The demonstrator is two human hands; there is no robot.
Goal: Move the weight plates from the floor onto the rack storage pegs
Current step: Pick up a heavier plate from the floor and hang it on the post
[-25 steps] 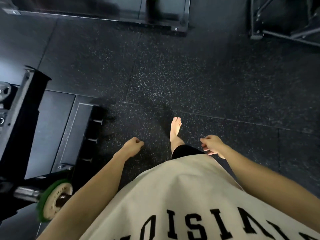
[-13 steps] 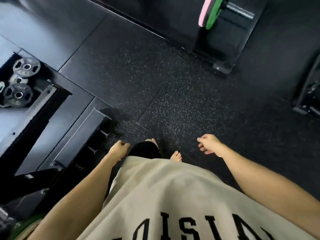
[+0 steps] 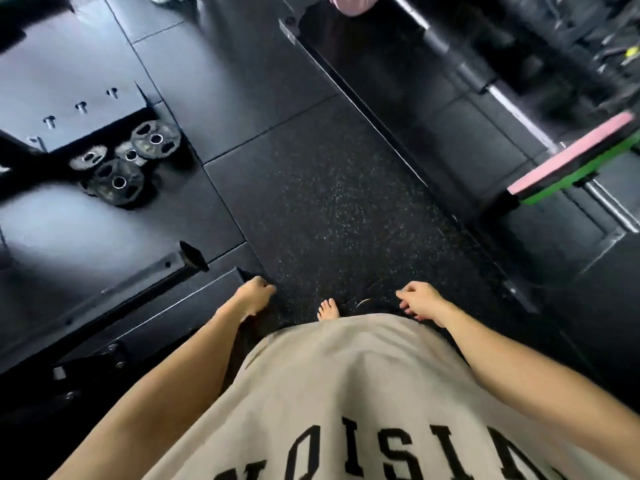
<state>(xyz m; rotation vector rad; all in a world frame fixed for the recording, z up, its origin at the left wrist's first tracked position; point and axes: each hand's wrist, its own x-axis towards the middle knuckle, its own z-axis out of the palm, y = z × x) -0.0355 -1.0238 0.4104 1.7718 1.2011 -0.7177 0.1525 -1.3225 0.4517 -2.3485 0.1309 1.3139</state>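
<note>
Lying on the dark floor (image 3: 311, 188) in a loose cluster, the weight plates (image 3: 117, 168) are grey and black discs with bright metal centre holes; about four show, two of them overlapping, the largest (image 3: 116, 183) nearest the person. Just beyond the weight plates, a black rack base (image 3: 69, 102) carries a row of short bolts or pegs, too small to tell apart. On the near side of the weight plates a black steel beam (image 3: 138, 278) runs across the floor toward the person's left hand (image 3: 254, 294). That hand hangs well apart from the weight plates, its fingers curled into a loose fist around nothing. The right hand (image 3: 420, 303) hangs farther from the weight plates still, fingers half curled and likewise holding nothing. Between the two hands a bare foot (image 3: 327, 310) stands on the speckled part of the floor, with the hem of a beige shirt (image 3: 346, 393) bearing black letters below it. Far across the floor from the weight plates, a barbell (image 3: 512, 105) lies on a raised black platform (image 3: 450, 140), loaded at its near end with a pink plate (image 3: 571, 152) pressed against a green plate (image 3: 585, 176). Another pink shape (image 3: 349, 3) shows blurred at the barbell's far end.
</note>
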